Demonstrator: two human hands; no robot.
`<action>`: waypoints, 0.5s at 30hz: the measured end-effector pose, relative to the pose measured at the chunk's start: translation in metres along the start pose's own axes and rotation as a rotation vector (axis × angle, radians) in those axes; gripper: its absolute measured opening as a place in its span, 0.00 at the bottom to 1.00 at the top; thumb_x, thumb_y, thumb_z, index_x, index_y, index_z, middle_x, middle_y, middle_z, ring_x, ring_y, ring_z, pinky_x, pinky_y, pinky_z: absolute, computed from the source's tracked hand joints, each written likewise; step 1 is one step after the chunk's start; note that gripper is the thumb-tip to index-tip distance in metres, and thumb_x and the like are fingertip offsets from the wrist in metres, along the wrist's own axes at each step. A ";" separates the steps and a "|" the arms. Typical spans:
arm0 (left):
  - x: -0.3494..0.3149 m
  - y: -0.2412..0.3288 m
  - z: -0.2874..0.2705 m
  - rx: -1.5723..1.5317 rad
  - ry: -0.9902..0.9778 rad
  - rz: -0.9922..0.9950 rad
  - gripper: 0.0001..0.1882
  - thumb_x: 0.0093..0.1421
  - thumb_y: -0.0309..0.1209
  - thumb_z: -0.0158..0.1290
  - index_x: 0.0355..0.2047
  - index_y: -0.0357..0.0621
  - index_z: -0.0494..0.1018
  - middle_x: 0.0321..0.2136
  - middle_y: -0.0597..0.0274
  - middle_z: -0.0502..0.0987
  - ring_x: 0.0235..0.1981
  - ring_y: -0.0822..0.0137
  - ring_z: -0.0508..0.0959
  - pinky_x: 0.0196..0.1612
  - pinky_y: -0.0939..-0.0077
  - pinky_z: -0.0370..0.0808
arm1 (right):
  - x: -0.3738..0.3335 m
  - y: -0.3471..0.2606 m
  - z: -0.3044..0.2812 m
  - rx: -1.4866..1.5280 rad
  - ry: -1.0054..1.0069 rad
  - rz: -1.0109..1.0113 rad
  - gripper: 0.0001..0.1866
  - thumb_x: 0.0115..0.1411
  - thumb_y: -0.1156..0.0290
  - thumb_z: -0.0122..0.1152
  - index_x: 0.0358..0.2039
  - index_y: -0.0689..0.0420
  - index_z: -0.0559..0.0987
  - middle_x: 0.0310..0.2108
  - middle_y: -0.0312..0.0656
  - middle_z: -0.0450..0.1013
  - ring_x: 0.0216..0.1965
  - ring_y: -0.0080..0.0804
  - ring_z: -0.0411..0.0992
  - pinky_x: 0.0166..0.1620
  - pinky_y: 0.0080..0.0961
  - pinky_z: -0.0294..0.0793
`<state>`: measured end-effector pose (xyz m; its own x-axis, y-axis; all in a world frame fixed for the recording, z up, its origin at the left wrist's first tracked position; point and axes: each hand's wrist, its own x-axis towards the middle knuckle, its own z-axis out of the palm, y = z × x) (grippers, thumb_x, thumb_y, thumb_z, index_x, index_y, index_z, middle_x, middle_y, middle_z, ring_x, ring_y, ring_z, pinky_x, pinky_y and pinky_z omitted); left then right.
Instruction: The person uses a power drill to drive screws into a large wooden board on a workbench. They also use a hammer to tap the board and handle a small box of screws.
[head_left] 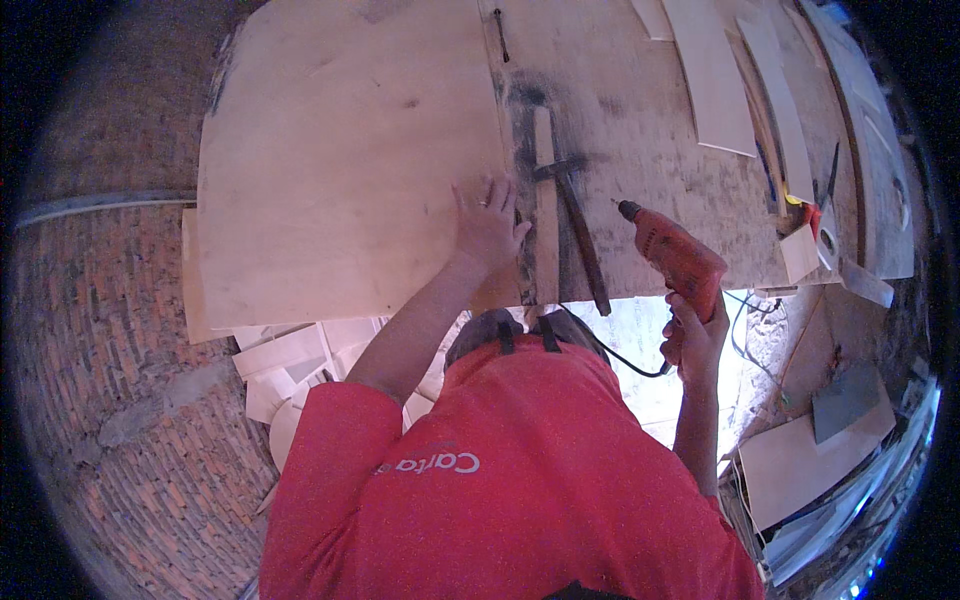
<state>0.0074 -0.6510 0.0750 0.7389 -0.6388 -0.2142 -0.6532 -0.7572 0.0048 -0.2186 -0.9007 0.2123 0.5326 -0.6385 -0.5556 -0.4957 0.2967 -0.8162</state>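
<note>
My left hand (487, 228) lies flat with its fingers spread on a large sheet of plywood (340, 180), close to the sheet's right edge. In my right hand (700, 335) is a red electric drill (678, 248), gripped by its handle. The drill's bit points up and to the left, apparently above the worktable. Between the hands lies a hammer (582, 235), its dark handle toward me and its head resting by a narrow wooden strip (546, 225). A black cord (630, 369) trails from the drill.
Long pale boards (710, 85) lie at the table's far right. Nearby are a red-handled tool (811, 217) and a small wood piece (799, 253). A thin dark tool (501, 36) lies at the far side. Wood offcuts (290, 352) and leaning panels (815, 460) sit below the table; brick paving (110, 330) is at left.
</note>
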 end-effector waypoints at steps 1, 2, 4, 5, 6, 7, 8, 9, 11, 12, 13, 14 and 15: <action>-0.001 0.000 -0.003 -0.005 -0.025 -0.004 0.39 0.70 0.53 0.44 0.72 0.38 0.58 0.75 0.57 0.55 0.76 0.53 0.52 0.69 0.17 0.37 | 0.004 0.002 0.000 0.028 -0.002 0.000 0.21 0.60 0.75 0.69 0.52 0.60 0.72 0.27 0.36 0.74 0.17 0.22 0.71 0.11 0.20 0.61; -0.003 0.001 -0.001 -0.003 0.005 -0.006 0.37 0.70 0.52 0.45 0.71 0.39 0.60 0.74 0.56 0.57 0.75 0.53 0.54 0.69 0.17 0.38 | 0.010 0.005 -0.001 0.054 -0.006 0.000 0.21 0.60 0.75 0.69 0.51 0.60 0.73 0.27 0.36 0.73 0.17 0.22 0.71 0.11 0.20 0.61; -0.014 0.001 0.010 0.005 0.065 -0.030 0.34 0.69 0.50 0.47 0.68 0.41 0.65 0.72 0.54 0.59 0.73 0.52 0.58 0.68 0.16 0.41 | 0.017 0.003 0.002 0.075 -0.010 -0.014 0.20 0.60 0.74 0.69 0.51 0.59 0.73 0.27 0.36 0.73 0.17 0.22 0.71 0.11 0.20 0.61; -0.023 -0.002 0.016 -0.101 0.153 -0.041 0.30 0.69 0.49 0.48 0.63 0.42 0.70 0.68 0.53 0.64 0.69 0.52 0.62 0.66 0.18 0.46 | 0.015 0.000 0.002 0.070 -0.002 -0.025 0.20 0.60 0.74 0.69 0.51 0.59 0.73 0.27 0.36 0.73 0.17 0.22 0.71 0.11 0.20 0.62; -0.035 -0.004 0.023 -0.200 0.238 -0.052 0.25 0.68 0.47 0.50 0.57 0.43 0.74 0.63 0.52 0.69 0.65 0.52 0.67 0.65 0.20 0.50 | 0.015 0.002 0.001 0.068 0.002 -0.032 0.20 0.60 0.74 0.69 0.51 0.58 0.73 0.27 0.36 0.73 0.17 0.22 0.71 0.11 0.20 0.62; -0.044 -0.010 0.027 -0.297 0.322 -0.062 0.22 0.67 0.46 0.51 0.52 0.44 0.78 0.58 0.51 0.74 0.61 0.52 0.72 0.63 0.22 0.54 | 0.015 0.006 -0.005 0.089 -0.054 -0.053 0.21 0.61 0.73 0.69 0.53 0.57 0.73 0.28 0.36 0.74 0.16 0.22 0.71 0.10 0.20 0.62; -0.052 -0.020 0.030 -0.342 0.347 -0.218 0.18 0.66 0.44 0.53 0.46 0.44 0.78 0.52 0.52 0.75 0.56 0.51 0.73 0.59 0.27 0.58 | 0.016 0.007 -0.007 0.091 -0.020 -0.017 0.21 0.62 0.73 0.68 0.54 0.56 0.72 0.29 0.37 0.76 0.16 0.22 0.71 0.10 0.20 0.62; -0.062 -0.028 0.033 -0.396 0.367 -0.371 0.14 0.65 0.41 0.56 0.40 0.44 0.78 0.46 0.52 0.77 0.50 0.51 0.75 0.56 0.32 0.62 | 0.013 0.008 -0.010 0.082 -0.026 -0.032 0.21 0.62 0.73 0.68 0.54 0.56 0.72 0.30 0.38 0.77 0.16 0.22 0.71 0.10 0.20 0.62; -0.079 -0.049 0.037 -0.537 0.456 -0.588 0.11 0.63 0.38 0.59 0.33 0.42 0.78 0.37 0.53 0.78 0.42 0.51 0.77 0.49 0.41 0.68 | 0.008 0.006 -0.007 0.051 -0.010 -0.010 0.22 0.63 0.74 0.66 0.55 0.56 0.72 0.32 0.38 0.77 0.16 0.20 0.69 0.10 0.19 0.60; -0.082 -0.059 0.035 -0.632 0.535 -0.658 0.10 0.62 0.36 0.60 0.31 0.42 0.77 0.34 0.53 0.77 0.39 0.50 0.77 0.46 0.44 0.70 | 0.005 0.003 -0.005 0.039 -0.024 -0.024 0.22 0.63 0.74 0.66 0.56 0.56 0.72 0.32 0.39 0.77 0.16 0.20 0.69 0.10 0.19 0.60; -0.082 -0.069 0.034 -0.727 0.614 -0.723 0.10 0.61 0.34 0.61 0.29 0.41 0.76 0.32 0.53 0.77 0.36 0.50 0.77 0.43 0.48 0.71 | 0.001 0.002 -0.003 0.029 -0.035 -0.037 0.22 0.63 0.74 0.66 0.56 0.57 0.72 0.32 0.39 0.77 0.16 0.20 0.69 0.10 0.18 0.60; -0.079 -0.078 0.036 -0.746 0.577 -0.727 0.09 0.60 0.33 0.61 0.30 0.41 0.76 0.33 0.52 0.77 0.36 0.49 0.78 0.42 0.50 0.72 | -0.004 0.002 -0.001 0.022 -0.043 -0.050 0.22 0.63 0.74 0.66 0.56 0.57 0.72 0.32 0.39 0.77 0.16 0.20 0.69 0.10 0.18 0.59; -0.075 -0.086 0.039 -0.772 0.538 -0.732 0.09 0.59 0.32 0.62 0.31 0.40 0.77 0.34 0.51 0.77 0.36 0.49 0.78 0.40 0.52 0.74 | -0.011 0.000 0.001 0.002 -0.007 -0.031 0.22 0.63 0.75 0.65 0.57 0.57 0.72 0.32 0.39 0.77 0.16 0.19 0.69 0.09 0.17 0.59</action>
<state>0.0018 -0.5324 0.0522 0.9893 0.1439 0.0254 0.0888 -0.7297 0.6779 -0.2238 -0.8933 0.2181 0.5529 -0.6423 -0.5309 -0.4775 0.2780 -0.8335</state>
